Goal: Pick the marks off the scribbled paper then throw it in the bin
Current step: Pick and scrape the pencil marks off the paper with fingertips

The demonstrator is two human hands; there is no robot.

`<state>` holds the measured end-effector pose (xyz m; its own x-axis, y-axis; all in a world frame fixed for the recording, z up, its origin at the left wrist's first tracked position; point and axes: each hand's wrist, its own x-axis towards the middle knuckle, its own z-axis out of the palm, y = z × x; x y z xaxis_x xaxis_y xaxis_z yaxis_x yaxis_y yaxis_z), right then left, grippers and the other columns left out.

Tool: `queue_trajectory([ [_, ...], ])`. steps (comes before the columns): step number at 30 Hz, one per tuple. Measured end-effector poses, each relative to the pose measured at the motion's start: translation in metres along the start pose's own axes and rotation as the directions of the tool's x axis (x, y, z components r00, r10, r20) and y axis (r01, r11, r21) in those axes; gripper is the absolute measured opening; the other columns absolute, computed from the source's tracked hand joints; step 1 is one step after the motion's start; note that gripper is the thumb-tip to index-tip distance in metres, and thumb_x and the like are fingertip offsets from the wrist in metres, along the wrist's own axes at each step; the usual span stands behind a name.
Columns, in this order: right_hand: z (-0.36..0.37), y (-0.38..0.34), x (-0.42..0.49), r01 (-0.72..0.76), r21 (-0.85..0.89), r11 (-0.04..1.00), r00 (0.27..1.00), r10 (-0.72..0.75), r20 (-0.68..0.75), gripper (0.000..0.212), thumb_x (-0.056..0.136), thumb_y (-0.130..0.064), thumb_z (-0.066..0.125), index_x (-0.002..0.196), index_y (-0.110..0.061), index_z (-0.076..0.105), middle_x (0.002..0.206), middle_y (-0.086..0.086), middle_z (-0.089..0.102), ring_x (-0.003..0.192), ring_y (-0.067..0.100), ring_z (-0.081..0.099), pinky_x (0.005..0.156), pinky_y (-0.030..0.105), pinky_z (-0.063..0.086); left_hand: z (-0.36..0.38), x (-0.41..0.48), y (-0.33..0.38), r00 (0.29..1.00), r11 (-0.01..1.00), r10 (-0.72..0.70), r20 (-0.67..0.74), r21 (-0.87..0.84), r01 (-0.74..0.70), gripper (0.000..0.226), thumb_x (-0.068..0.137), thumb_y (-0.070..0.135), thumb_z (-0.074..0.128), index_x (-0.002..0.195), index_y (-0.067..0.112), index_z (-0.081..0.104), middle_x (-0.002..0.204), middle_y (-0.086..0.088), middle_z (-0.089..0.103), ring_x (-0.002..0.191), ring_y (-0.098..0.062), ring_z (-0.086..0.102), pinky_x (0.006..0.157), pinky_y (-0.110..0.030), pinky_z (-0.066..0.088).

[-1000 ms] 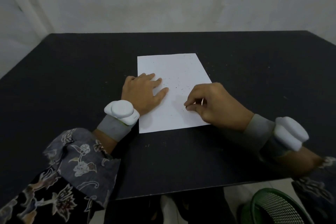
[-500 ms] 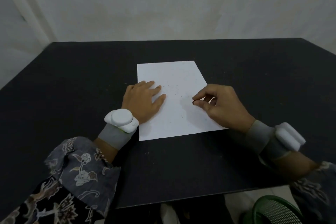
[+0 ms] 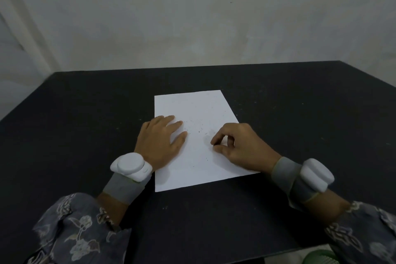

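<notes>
A: Which step is going on?
B: Picking marks. The left hand (image 3: 161, 141) is lying spread, pressing the paper (image 3: 198, 156) flat on the tabletop (image 3: 85, 118); the right hand (image 3: 237, 148) is pinching thumb to forefinger over the specks (image 3: 200, 130).
A: Holding anything?
B: Too small to tell. Next it's needing a fine pinch, then a carry to the bin (image 3: 319, 258), whose rim is peeking below the near edge. Nothing's blocking.

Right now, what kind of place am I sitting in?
Probably a plain indoor work or recording spot, not a furnished room: a bare black table against a blank off-white wall, one sheet of paper, and a green mesh bin at the near right.
</notes>
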<state>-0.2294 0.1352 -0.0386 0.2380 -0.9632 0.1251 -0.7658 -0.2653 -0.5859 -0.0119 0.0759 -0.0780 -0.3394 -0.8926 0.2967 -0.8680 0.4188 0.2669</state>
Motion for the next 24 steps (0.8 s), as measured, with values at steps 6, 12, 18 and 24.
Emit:
queue_trajectory([
  [6, -0.009, -0.005, -0.002, 0.053, -0.057, 0.997, 0.993, -0.046, 0.112, 0.011, 0.085, -0.018, 0.070, 0.095, -0.021, 0.070, 0.095, -0.011, 0.061, 0.071, -0.013, 0.050, 0.060, 0.007, 0.040, -0.003, 0.000, 0.002, 0.999, 0.998, 0.010, 0.048, 0.069, -0.013, 0.086, 0.076, 0.074, 0.009, 0.137, 0.032, 0.051, 0.147, 0.000, 0.045, 0.137, -0.024, 0.037, 0.110, -0.041, 0.024],
  [12, -0.014, 0.001, -0.005, -0.009, -0.047, 0.999, 0.997, 0.012, 0.071, 0.017, 0.085, -0.013, 0.068, 0.102, -0.016, 0.069, 0.095, -0.008, 0.061, 0.067, -0.005, 0.054, 0.062, 0.006, 0.042, -0.007, 0.001, 0.002, 0.998, 0.992, 0.032, 0.056, 0.121, -0.038, 0.084, 0.077, 0.076, 0.015, 0.130, 0.029, 0.060, 0.140, 0.000, 0.053, 0.131, -0.024, 0.046, 0.106, -0.041, 0.026],
  [18, 0.000, 0.003, -0.010, -0.023, 0.102, 0.995, 1.000, 0.021, 0.016, 0.014, 0.084, -0.014, 0.070, 0.097, -0.020, 0.071, 0.092, -0.013, 0.061, 0.072, 0.008, 0.057, 0.067, 0.012, 0.046, -0.009, 0.001, 0.013, 0.974, 0.973, 0.222, -0.052, -0.061, -0.224, 0.053, 0.086, 0.056, 0.042, 0.110, 0.021, 0.073, 0.121, 0.002, 0.067, 0.115, -0.020, 0.060, 0.100, -0.034, 0.034],
  [24, 0.002, -0.003, 0.001, -0.051, 0.472, 0.880, 0.997, 0.076, -0.034, 0.015, 0.086, -0.007, 0.066, 0.094, -0.019, 0.070, 0.079, -0.007, 0.068, 0.063, 0.007, 0.060, 0.060, 0.017, 0.049, -0.005, -0.004, 0.026, 0.930, 0.945, 0.310, 0.198, -0.168, -0.280, 0.058, 0.093, 0.060, 0.036, 0.143, 0.031, 0.043, 0.155, 0.011, 0.029, 0.146, -0.009, 0.015, 0.114, -0.023, 0.008],
])
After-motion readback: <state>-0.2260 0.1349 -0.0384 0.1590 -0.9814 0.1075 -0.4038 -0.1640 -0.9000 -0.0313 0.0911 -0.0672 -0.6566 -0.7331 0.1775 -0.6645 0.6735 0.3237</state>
